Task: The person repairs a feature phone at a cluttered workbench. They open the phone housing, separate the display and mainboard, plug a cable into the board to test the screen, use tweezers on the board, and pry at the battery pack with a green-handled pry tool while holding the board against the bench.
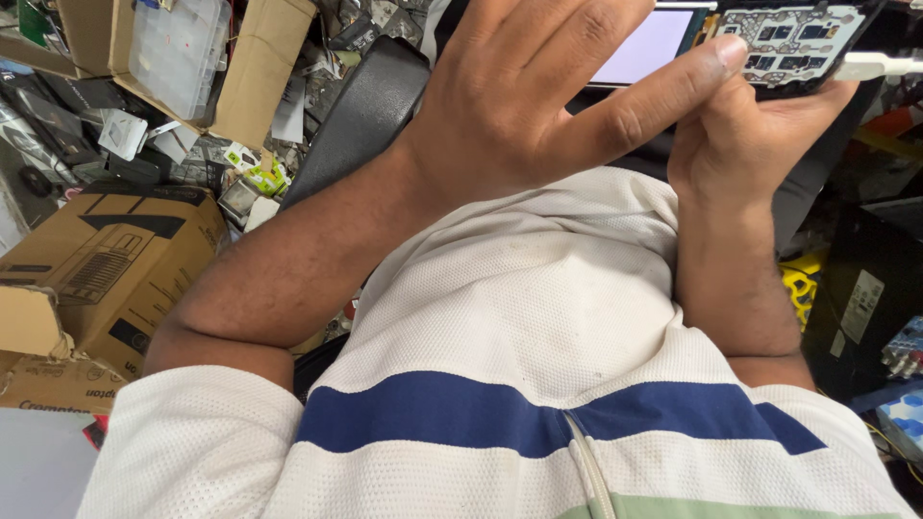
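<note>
Nearest, along bottom of frame: noted white mesh shirt (519, 288) with blue band.

Found both forearms raised over it, towards top of frame.

Logged right hand (750, 144) at upper right, cupped under an opened phone (798, 38). Fingers wrapped round far edge, palm below: closed grip, phone held with bare circuit side up. Could not make out how tightly.

Logged left hand (519, 96) at upper centre, spread wide, holding nothing. Thumb stretched rightward, tip touching near left edge of phone. Noted phone up and to the right of left palm, long axis roughly left to right across frame. Right hand nearer, already on it.

Saw white cable (875, 65) leaving phone's right end towards frame edge. Saw lit screen (644, 48) just left of phone, behind left thumb; could not tell whether joined.

Little room: frame edge close above, cable to right, shirt below.

Farther, at left: noted cardboard boxes (125, 250), a clear plastic box (178, 48), a black cushion (365, 115) and loose clutter.
</note>
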Tool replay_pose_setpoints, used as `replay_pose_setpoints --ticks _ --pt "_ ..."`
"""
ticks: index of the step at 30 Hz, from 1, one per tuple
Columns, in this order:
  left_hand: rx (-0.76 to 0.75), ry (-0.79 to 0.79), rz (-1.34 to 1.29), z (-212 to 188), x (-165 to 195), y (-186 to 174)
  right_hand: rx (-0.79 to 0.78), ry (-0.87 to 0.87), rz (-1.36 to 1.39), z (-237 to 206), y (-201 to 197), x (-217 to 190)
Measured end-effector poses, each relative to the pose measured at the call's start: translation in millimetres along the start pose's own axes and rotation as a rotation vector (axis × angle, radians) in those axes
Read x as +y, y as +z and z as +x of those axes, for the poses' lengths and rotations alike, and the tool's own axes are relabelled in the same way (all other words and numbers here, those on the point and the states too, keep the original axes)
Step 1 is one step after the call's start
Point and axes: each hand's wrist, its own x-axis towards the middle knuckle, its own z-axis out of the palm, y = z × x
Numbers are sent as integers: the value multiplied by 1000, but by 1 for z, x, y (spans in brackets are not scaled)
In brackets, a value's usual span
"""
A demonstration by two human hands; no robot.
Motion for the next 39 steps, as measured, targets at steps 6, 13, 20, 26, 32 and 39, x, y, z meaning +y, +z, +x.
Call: replay_pose_setpoints --ticks 6,13,20,26,32,39 --pt "-14 -22 7 0 1 -3 -67 -21 61 4 2 -2" --pt "-20 -29 -9 -1 4 -4 -39 -49 -41 2 4 -2" --pt "36 -11 -2 0 7 -1 62 -5 77 -3 1 1" --pt "51 45 38 2 7 -2 47 -24 98 -11 -12 10" --pt "50 57 48 5 7 -5 97 -29 74 -10 -1 5" --pt "16 39 1 7 11 -7 54 -44 23 -1 30 -18"
